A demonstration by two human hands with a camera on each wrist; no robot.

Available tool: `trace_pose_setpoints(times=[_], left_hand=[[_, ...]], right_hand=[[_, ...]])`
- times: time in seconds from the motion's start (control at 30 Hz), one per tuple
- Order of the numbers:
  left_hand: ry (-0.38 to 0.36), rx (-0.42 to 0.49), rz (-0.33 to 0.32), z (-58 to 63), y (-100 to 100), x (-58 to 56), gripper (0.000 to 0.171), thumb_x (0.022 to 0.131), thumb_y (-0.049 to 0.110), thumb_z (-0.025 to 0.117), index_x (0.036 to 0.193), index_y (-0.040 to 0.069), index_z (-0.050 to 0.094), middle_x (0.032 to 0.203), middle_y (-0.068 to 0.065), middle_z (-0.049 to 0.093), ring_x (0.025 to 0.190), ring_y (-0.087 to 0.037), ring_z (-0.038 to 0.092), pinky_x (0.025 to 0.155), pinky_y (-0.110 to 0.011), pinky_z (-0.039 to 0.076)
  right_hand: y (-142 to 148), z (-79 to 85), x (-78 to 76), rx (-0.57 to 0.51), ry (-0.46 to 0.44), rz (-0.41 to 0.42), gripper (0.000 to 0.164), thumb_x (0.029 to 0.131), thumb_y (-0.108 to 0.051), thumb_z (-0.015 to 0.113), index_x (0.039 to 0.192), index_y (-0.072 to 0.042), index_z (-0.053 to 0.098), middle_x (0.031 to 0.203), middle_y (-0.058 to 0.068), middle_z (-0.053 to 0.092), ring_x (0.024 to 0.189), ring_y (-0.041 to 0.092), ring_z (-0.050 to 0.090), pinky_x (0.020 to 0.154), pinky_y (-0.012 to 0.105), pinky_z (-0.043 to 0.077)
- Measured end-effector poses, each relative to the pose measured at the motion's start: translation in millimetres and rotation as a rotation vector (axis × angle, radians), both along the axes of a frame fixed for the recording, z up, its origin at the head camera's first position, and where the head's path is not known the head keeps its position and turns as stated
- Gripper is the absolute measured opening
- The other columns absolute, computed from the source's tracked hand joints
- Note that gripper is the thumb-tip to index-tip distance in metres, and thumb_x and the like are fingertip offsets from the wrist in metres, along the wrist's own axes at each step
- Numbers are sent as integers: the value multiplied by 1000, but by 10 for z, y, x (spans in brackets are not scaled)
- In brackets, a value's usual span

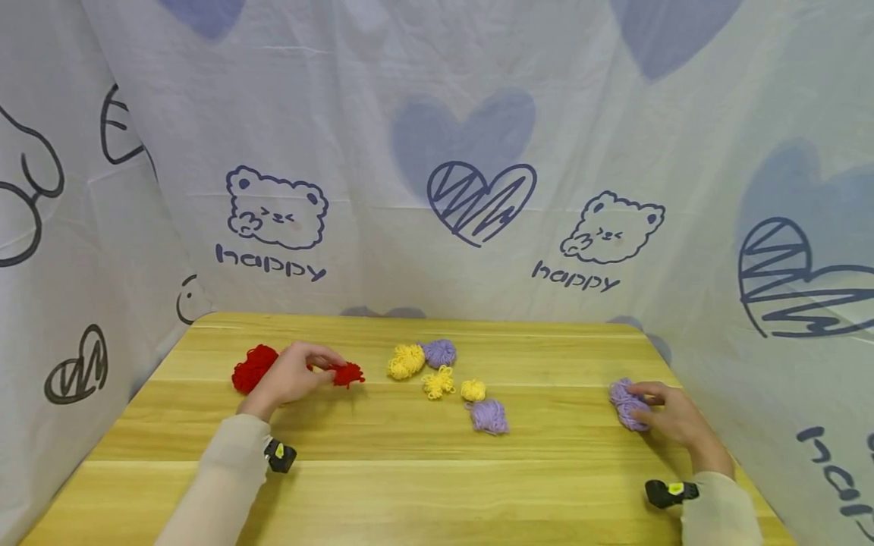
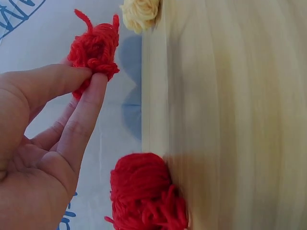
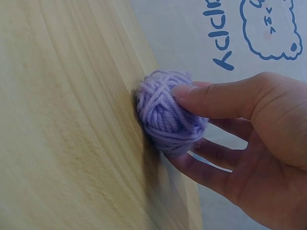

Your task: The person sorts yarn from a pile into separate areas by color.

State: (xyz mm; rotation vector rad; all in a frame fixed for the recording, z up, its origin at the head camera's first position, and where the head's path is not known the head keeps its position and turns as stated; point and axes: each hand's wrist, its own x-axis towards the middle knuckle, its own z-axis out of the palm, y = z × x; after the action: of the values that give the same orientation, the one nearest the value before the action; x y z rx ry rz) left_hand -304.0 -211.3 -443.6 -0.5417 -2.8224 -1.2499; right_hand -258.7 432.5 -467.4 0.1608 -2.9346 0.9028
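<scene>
Between thumb and fingertips, my left hand (image 1: pixel 295 377) pinches a small red yarn ball (image 2: pixel 95 52), held above the table with loose strands sticking out. A larger red yarn ball (image 1: pixel 254 368) lies beside that wrist at the table's left. Over on the right, my right hand (image 1: pixel 672 417) grips a purple yarn ball (image 3: pixel 168 110), its thumb on one side and fingers on the other. That ball is at the tabletop; whether it bears its weight there I cannot tell.
Mid-table lie yellow yarn balls (image 1: pixel 406 362), a loopy yellow yarn piece (image 1: pixel 438 383) and a small yellow ball (image 1: pixel 473 390). Two purple balls sit among them, one at the back (image 1: pixel 440 353) and another nearer (image 1: pixel 488 417). A printed cloth (image 1: pixel 382 265) hangs behind the wooden table (image 1: pixel 382 485).
</scene>
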Motion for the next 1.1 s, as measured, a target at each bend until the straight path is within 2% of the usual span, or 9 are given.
trace_pose_setpoints(times=[0.13, 0.47, 0.67, 0.83, 1.1], left_hand=[[-8, 1, 31, -10, -45, -17, 20, 93, 2, 71, 109, 11, 80, 117, -15, 76, 103, -29, 70, 83, -34, 56], [-13, 1, 103, -59, -95, -44, 22, 93, -1, 69, 110, 9, 80, 122, -19, 72, 105, -32, 65, 87, -43, 57], [30, -18, 107, -141, -119, -58, 23, 91, -4, 70, 109, 6, 80, 117, -20, 72, 101, -32, 67, 89, -46, 60], [63, -29, 130, -186, -116, -54, 23, 89, -6, 72, 108, 2, 80, 117, -24, 71, 101, -35, 70, 86, -45, 61], [34, -43, 181, -176, -85, -40, 23, 88, -6, 74, 109, 1, 79, 115, -24, 72, 102, -35, 71, 86, -44, 62]], right_hand=[[-3, 4, 3, -1, 3, 3, 39, 89, -2, 75, 127, 6, 67, 134, 37, 60, 113, 52, 64, 85, 41, 58], [-9, 10, 1, 2, -18, -16, 41, 90, -5, 76, 129, 6, 66, 136, 38, 58, 114, 53, 63, 86, 44, 58], [-18, 17, 14, 6, -16, -18, 41, 91, -5, 75, 129, 6, 66, 136, 38, 58, 114, 54, 62, 89, 52, 58], [-15, 9, 12, 0, -8, -13, 40, 90, -4, 76, 128, 7, 67, 136, 38, 58, 113, 54, 62, 89, 53, 59], [-8, -3, 2, -7, -13, -12, 39, 91, -4, 75, 127, 7, 67, 136, 39, 57, 113, 55, 62, 90, 56, 58]])
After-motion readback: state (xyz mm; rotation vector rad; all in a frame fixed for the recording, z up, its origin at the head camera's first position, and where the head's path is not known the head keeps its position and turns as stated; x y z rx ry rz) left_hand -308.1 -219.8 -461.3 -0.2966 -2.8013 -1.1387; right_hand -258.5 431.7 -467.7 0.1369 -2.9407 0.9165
